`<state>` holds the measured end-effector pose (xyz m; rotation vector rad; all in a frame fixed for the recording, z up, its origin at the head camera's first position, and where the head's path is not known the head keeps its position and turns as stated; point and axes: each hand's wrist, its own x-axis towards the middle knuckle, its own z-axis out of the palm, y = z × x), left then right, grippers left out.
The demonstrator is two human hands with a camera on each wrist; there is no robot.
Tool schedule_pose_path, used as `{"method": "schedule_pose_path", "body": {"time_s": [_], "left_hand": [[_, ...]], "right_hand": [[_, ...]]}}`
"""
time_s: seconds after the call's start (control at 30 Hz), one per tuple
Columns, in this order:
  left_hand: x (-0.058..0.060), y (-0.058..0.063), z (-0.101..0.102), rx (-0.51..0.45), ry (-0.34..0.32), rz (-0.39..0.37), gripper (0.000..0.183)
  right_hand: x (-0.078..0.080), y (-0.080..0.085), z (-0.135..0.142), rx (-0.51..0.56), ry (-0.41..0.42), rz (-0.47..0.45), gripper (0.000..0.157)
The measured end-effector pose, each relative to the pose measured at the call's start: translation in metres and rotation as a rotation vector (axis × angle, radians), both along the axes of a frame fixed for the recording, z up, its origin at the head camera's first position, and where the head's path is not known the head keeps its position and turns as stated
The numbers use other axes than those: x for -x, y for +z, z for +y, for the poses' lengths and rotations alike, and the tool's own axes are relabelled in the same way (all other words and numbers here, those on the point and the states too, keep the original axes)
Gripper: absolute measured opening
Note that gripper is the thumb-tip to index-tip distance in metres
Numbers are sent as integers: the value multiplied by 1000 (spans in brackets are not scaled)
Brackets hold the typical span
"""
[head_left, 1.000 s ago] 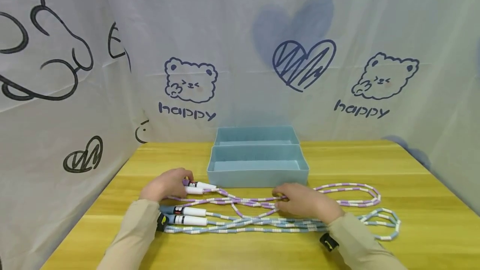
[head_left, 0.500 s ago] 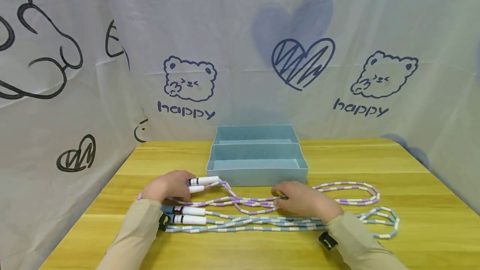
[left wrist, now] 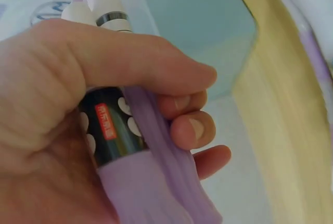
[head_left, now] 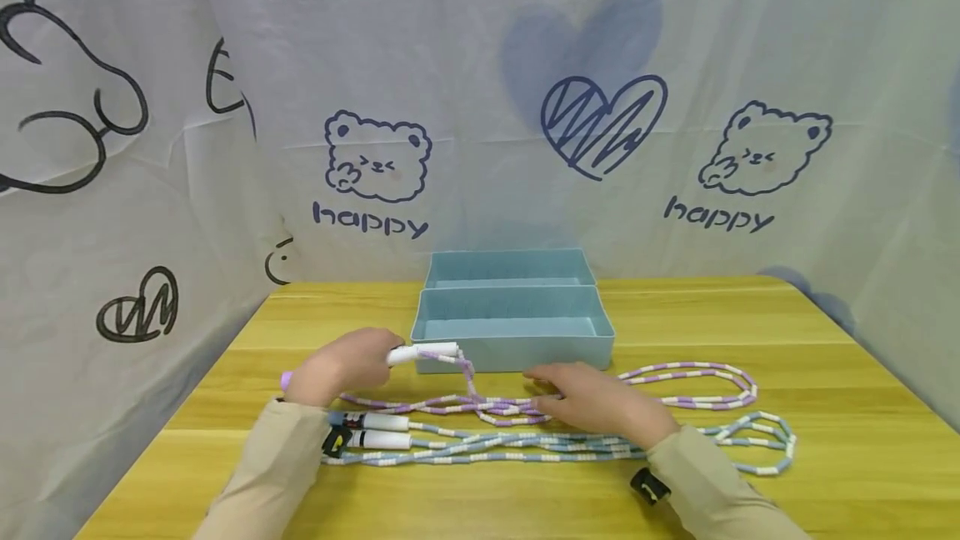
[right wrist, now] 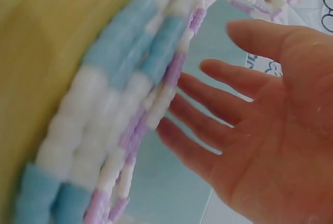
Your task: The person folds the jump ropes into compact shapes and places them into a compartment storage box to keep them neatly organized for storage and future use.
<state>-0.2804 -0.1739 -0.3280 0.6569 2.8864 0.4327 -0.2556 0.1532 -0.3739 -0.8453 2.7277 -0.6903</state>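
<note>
Seeing both purple handles [left wrist: 136, 185] higher than half a second ago, gripped in the left hand [head_left: 347, 367]; right hand [head_left: 588, 398], fingers extended, by the purple rope [right wrist: 175, 69], near the blue box [head_left: 513, 354]. I'd call the lift begun.

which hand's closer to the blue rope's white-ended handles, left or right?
Left. The left hand is just beyond the blue rope's handles, gripping the purple rope's handles. The right hand is well to the right, near the purple strands.

Purple-and-white beaded rope [head_left: 498, 402], two handles [left wrist: 138, 182] apparently off the table [head_left: 480, 507]
</note>
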Motion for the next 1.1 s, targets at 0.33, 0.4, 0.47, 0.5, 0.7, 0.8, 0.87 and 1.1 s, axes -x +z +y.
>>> {"method": "schedule_pose_path", "body": {"time_s": [0.33,0.4,0.47,0.5,0.7,0.8,0.87,1.1], "left_hand": [[-14,10,36,-102,-222,24,20],[-14,9,41,-129,-258,20,15],[-13,9,44,-148,-275,11,14],[-12,9,45,-156,-278,4,12],[-5,7,35,-212,-298,-4,11],[-1,5,29,-279,-292,-95,7],[1,4,26,-316,-272,-155,8],[5,2,12,-309,-206,-183,9]], "right_hand": [[1,-4,-9,354,142,-210,42],[3,-4,-10,464,177,-272,34],[5,-3,-9,553,199,-298,28],[6,-1,-7,585,197,-295,26],[12,8,10,660,132,-233,33],[14,15,17,673,90,-246,38],[16,20,21,680,60,-268,39],[19,35,43,641,-37,-264,42]]}}
